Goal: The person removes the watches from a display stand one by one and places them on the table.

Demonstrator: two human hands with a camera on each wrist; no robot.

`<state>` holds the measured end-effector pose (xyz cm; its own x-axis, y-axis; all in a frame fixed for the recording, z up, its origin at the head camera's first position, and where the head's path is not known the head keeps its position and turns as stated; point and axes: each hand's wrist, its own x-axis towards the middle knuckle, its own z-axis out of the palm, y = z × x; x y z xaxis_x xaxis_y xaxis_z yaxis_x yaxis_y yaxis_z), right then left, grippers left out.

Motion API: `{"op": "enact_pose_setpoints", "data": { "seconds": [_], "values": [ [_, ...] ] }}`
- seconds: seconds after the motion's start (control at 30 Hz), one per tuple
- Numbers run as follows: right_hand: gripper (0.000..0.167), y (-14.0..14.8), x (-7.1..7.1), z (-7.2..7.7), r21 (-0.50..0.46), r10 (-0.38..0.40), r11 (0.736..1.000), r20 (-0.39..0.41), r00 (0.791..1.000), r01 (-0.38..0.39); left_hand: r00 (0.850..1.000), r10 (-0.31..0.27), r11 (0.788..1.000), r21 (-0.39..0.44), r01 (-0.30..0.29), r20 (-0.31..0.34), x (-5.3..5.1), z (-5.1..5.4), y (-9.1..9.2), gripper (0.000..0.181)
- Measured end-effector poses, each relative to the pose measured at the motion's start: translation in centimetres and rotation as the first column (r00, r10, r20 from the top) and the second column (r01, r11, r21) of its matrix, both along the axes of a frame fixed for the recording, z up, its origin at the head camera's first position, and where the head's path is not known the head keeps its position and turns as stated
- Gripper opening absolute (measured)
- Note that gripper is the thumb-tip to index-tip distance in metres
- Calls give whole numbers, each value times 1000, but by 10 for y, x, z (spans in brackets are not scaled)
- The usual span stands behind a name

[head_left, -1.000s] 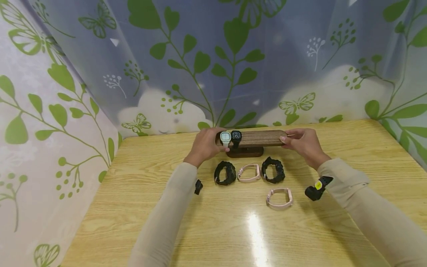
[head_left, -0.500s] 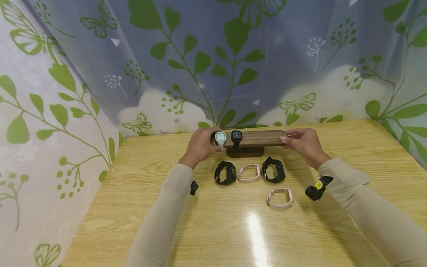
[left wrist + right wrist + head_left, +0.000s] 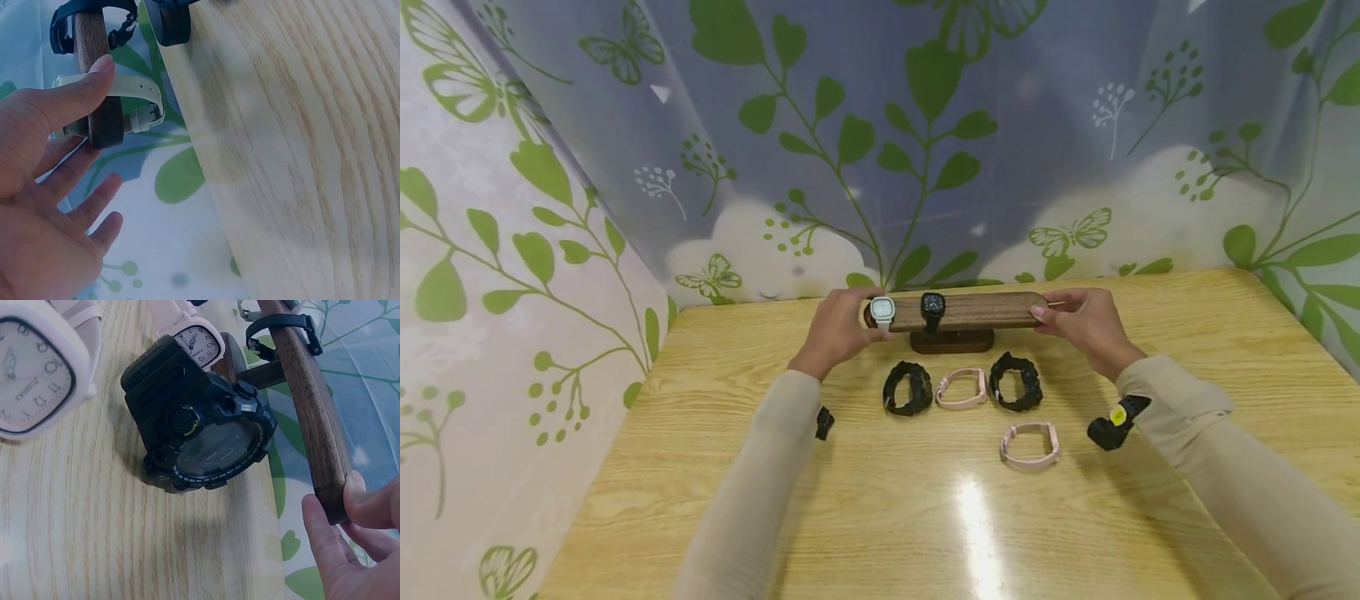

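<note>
Left hand (image 3: 833, 330) pinches the pale green watch (image 3: 883, 309), looped around the wooden bar (image 3: 988, 312) at that hand's end; right hand (image 3: 1088, 326) grips the opposite end between thumb and fingers. Small black watch (image 3: 933, 304) around bar between hands, nearer the left. Bulky black watches (image 3: 917, 390) and pink watches (image 3: 1054, 442) rest on bench (image 3: 887, 517), bodyward of both hands.

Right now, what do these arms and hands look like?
The left sleeve and right sleeve are long, plain and beige. The left hand and right hand are gloveless. A black wrist camera with a yellow mark shows at the right cuff; a black part shows beside the left sleeve.
</note>
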<state>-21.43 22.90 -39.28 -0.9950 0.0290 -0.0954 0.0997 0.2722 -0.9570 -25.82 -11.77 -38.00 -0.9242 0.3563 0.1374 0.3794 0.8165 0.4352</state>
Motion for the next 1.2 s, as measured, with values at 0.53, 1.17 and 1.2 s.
{"op": "enact_pose_setpoints", "data": {
  "seconds": [0.53, 1.17, 1.2],
  "values": [
    [51, -1, 1, 1, -1, -3, 1000, 1, 1000, 3, 999, 31, 999, -7, -31, 7, 3, -3, -19, 64],
    [51, -1, -2, -1, -28, -2, 1000, 1, 1000, 2, 999, 43, 999, 22, -43, 14, 18, -1, -39, 61],
    [51, -1, -1, -1, -27, -3, 1000, -1, 1000, 3, 999, 43, 999, 24, -43, 23, 20, 0, -39, 61]
  ]
}}
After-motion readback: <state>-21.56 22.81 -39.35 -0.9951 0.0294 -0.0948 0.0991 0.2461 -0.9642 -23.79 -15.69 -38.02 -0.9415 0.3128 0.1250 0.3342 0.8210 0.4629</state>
